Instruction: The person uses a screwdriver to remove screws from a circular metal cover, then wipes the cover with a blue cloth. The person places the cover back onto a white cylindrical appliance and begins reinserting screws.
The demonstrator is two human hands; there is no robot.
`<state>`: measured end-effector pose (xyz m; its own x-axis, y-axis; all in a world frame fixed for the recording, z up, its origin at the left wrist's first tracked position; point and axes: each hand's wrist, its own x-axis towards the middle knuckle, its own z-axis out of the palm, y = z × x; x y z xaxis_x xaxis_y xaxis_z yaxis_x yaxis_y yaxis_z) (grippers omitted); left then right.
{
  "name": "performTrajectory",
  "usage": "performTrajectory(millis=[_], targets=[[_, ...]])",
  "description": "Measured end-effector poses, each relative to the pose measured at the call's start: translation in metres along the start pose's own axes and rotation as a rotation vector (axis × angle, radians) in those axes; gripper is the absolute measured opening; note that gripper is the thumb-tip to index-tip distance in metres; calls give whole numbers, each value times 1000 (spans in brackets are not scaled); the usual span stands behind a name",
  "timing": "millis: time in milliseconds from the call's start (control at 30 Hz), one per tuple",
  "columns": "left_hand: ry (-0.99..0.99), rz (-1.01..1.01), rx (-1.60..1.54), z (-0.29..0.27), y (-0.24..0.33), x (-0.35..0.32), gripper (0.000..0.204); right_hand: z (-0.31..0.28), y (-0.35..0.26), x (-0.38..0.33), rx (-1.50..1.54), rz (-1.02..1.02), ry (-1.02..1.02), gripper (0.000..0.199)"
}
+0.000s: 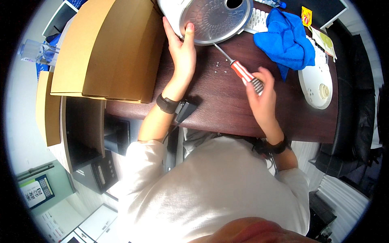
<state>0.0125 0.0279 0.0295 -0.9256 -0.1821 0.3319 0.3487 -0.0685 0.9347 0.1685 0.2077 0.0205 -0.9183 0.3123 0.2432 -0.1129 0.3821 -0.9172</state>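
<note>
The white appliance (169,13) lies on its side at the far edge of the counter (214,109), its round, patterned metal plate (208,22) turned toward the person. The left hand (183,52) is open, fingers straight and thumb spread apart, resting against the appliance at the plate's rim. The right hand (262,93) is closed around the handle of a screwdriver (242,73) (red and white, dark-ribbed at its end), whose tip is at the plate's near rim; whether it is seated in a screw cannot be told. Several small screws (217,65) lie loose between the hands. To the right are a crumpled blue cloth (285,38) and, just beside it, a white plastic cover (314,90). A white keyboard (257,20) lies behind the cloth. A large cardboard box (117,48) stands at left, near the left hand.
</note>
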Motion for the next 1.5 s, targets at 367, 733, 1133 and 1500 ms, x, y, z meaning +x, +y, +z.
performTrajectory(millis=[367,733,1133,1500], targets=[[5,26,-36,0,0,0,84,-10,-4,3,1039,866,-195,40],[5,-25,-19,-1,6,-2,85,-3,-9,1,-444,-434,-29,43],[-11,34,-68,0,1,0,81,-10,-5,8,862,718,-199,26],[-24,29,-67,3,2,0,80,-3,13,6,101,236,-273,36]])
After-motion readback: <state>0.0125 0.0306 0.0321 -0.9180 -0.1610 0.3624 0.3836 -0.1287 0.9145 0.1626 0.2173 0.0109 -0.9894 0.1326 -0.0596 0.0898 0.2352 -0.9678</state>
